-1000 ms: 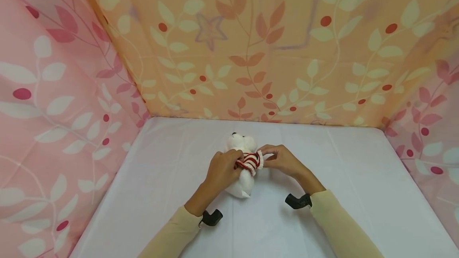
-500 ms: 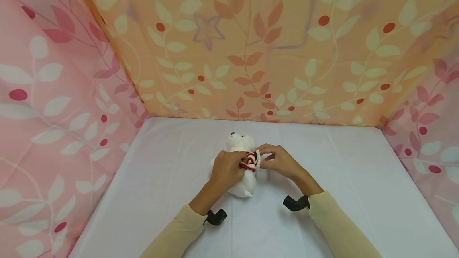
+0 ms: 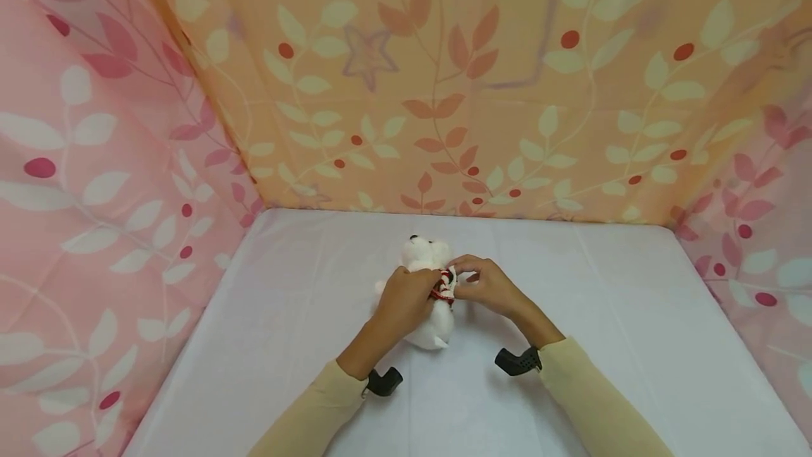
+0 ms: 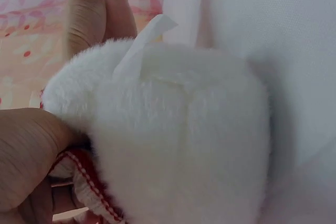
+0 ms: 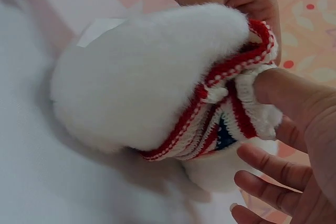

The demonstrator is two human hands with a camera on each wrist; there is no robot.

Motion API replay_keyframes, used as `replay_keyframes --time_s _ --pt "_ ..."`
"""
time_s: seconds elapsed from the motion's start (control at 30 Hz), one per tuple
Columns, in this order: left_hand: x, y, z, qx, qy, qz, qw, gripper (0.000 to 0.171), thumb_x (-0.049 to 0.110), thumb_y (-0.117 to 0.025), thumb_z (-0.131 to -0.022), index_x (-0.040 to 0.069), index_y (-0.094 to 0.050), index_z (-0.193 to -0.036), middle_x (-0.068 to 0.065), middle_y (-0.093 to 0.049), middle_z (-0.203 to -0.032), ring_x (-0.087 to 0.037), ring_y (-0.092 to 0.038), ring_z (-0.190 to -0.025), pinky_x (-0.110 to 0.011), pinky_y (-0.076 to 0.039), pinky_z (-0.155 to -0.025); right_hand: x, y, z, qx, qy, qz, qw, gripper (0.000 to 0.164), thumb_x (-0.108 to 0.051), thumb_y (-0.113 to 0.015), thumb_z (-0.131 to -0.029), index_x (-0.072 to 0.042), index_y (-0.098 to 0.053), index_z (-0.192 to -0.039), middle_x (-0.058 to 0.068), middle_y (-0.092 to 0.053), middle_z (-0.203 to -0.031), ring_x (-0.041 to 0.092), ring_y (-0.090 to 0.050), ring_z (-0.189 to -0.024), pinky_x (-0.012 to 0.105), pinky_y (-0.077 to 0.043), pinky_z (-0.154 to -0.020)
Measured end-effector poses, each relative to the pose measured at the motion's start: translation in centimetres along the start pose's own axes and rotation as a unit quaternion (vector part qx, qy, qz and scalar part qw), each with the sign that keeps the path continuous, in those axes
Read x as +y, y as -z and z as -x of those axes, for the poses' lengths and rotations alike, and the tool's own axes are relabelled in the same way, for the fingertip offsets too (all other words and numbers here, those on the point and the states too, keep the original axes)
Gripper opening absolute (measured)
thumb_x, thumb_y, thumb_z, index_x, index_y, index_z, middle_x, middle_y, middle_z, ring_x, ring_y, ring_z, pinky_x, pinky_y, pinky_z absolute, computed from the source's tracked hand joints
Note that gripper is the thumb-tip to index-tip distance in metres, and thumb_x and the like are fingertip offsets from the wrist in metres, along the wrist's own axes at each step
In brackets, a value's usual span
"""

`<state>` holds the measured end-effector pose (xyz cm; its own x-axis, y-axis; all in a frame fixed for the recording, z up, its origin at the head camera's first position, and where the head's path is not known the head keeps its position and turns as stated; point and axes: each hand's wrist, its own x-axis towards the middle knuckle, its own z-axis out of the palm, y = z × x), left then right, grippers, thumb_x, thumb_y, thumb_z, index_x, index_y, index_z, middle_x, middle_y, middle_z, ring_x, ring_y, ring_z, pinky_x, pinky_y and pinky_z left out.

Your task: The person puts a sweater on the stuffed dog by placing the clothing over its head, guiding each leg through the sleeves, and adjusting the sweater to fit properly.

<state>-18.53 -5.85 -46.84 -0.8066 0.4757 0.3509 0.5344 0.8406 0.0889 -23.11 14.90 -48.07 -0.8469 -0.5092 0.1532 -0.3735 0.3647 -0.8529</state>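
A white plush bear [image 3: 425,254] lies on the white table, its dark nose toward the far edge. Round its body is a small knitted sweater [image 3: 445,285] with red and white stripes; the right wrist view also shows a dark blue patch [image 5: 224,135] on it. My left hand [image 3: 404,303] grips the sweater's red-edged hem from the left, covering part of the bear. From the right, my right hand [image 3: 491,289] pinches a white ribbed edge of the knit between thumb and fingers, its other fingers spread. A white tag [image 4: 142,48] sticks up from the plush.
A white-covered table [image 3: 304,266] extends around the bear. Behind it hangs an orange leaf-patterned cloth [image 3: 380,125], with pink patterned cloth [image 3: 127,231] at the left side and more at the right. Black wrist-worn devices [image 3: 517,362] sit below both hands.
My left hand has moved right and slightly up over the sweater, so less of its stripes shows. My right hand has shifted slightly left with the pinched edge. The bear has barely moved.
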Motion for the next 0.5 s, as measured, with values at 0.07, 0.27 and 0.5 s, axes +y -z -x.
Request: replay_keyframes --time_s 0.07,0.27,0.5 --pt "-0.1 0.0 0.0 -0.008 -0.003 0.009 0.9999 0.025 0.018 -0.082 -0.086 0.016 -0.073 -0.109 0.004 -0.075 -0.097 -0.012 -0.069 -0.088 -0.034 -0.045 -0.074 0.1 -0.2 0.0 0.009 -0.002 0.000 1.000 0.023 -0.003 -0.072 -0.081 -0.011 -0.078 -0.102 0.005 -0.069 -0.118 0.024 -0.059 -0.114 0.052 -0.052 -0.089" --pt "-1.1 0.1 0.4 -0.006 0.007 0.080 0.9967 0.016 0.010 -0.076 -0.085 0.021 -0.070 -0.095 0.009 -0.072 -0.087 -0.007 -0.065 -0.077 -0.038 -0.045 -0.082 0.4 -0.5 0.2 0.015 0.006 0.004 1.000 0.022 -0.005 -0.069 -0.085 -0.011 -0.078 -0.104 0.004 -0.068 -0.120 0.023 -0.059 -0.116 0.049 -0.050 -0.091" --pt "-3.0 1.0 1.2 0.021 0.025 0.063 0.9975 0.024 0.002 -0.074 -0.081 0.022 -0.062 -0.084 0.007 -0.067 -0.077 -0.009 -0.065 -0.076 -0.056 -0.037 -0.106 1.3 -0.3 1.0 0.015 -0.008 -0.054 0.998 0.020 -0.011 -0.073 -0.091 -0.011 -0.078 -0.111 0.006 -0.066 -0.132 0.027 -0.053 -0.131 0.049 -0.048 -0.098"
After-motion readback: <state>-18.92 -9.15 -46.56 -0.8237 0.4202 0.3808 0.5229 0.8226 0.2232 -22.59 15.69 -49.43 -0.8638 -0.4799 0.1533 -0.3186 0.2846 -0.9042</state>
